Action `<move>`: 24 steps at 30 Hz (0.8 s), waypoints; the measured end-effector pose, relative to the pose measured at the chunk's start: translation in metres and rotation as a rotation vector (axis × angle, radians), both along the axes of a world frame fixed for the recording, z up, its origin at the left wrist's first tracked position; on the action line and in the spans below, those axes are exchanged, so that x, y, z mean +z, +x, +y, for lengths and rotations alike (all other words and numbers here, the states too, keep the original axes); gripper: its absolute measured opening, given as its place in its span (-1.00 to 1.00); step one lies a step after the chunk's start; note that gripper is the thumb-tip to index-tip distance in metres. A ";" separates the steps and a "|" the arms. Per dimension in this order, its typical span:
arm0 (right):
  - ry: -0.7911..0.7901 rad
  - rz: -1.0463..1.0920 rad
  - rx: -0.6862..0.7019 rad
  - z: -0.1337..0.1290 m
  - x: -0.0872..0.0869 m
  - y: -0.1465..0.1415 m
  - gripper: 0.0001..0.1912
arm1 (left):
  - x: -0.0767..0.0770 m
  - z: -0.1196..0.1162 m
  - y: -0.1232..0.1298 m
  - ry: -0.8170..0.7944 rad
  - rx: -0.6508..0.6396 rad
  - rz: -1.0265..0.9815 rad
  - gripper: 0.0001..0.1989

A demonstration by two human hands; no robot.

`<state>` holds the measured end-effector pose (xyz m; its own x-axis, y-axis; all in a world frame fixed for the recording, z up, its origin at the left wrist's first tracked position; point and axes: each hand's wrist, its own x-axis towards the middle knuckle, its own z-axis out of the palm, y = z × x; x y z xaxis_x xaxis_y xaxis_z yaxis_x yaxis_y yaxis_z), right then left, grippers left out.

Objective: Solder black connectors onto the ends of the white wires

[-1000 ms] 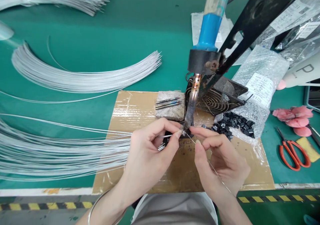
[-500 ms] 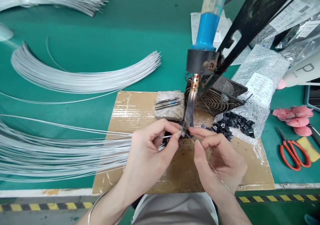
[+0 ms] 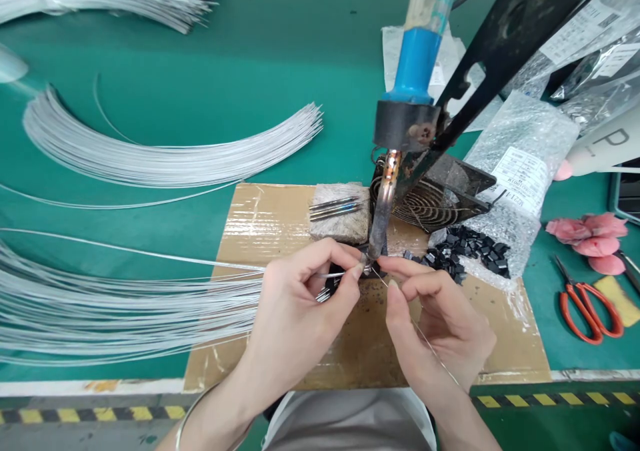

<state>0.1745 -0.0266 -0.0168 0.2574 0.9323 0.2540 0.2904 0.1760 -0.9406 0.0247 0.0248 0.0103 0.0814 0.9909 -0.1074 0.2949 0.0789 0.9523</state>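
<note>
My left hand (image 3: pixel 310 297) pinches a thin white wire (image 3: pixel 210 262) between thumb and forefinger, its end held at the tip of a soldering iron (image 3: pixel 383 217). The iron hangs tip-down, with a blue collar, in a black metal arm (image 3: pixel 500 44). Opposite, my right hand (image 3: pixel 440 324) is closed on a strand of solder wire (image 3: pixel 426 339), which runs from the iron's tip back across the palm. My fingertips hide the exact joint. Beneath them sits a dark block, mostly covered, and more white wires (image 3: pixel 150 311) spread out to the left.
Cardboard (image 3: pixel 350 351) covers the work spot. Behind my hands are a pale pad (image 3: pixel 340 227) bearing several thin metal rods and a small black fan (image 3: pixel 425 201). Black plastic pieces (image 3: pixel 470 251) lie on bubble wrap. Orange-handled scissors (image 3: pixel 590 307) rest at right; a wire bundle (image 3: pixel 175 164) lies left.
My hands stay almost in place at the iron's tip, with only a tiny shift of the fingers. Nothing else visibly moves apart from a slight drift of the view.
</note>
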 end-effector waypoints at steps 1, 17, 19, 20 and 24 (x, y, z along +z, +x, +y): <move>0.001 0.000 -0.004 0.000 0.000 -0.001 -0.78 | 0.000 0.000 0.000 0.000 0.003 -0.003 -0.86; 0.030 -0.024 -0.001 0.000 0.003 -0.002 -0.79 | 0.005 0.001 0.001 0.012 0.006 -0.022 -0.85; 0.033 -0.022 -0.008 0.000 0.003 -0.002 -0.79 | 0.005 0.000 0.001 0.011 0.006 -0.019 -0.86; 0.032 -0.019 -0.013 0.000 0.003 -0.002 -0.79 | 0.004 0.000 0.001 0.009 0.005 -0.018 -0.86; 0.034 -0.019 -0.017 0.000 0.003 -0.003 -0.79 | 0.003 0.000 0.001 0.005 0.002 -0.013 -0.86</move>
<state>0.1718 -0.0269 -0.0134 0.2683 0.9185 0.2904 0.3111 0.2027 -0.9285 0.0254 0.0251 0.0136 0.0807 0.9916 -0.1010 0.2820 0.0745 0.9565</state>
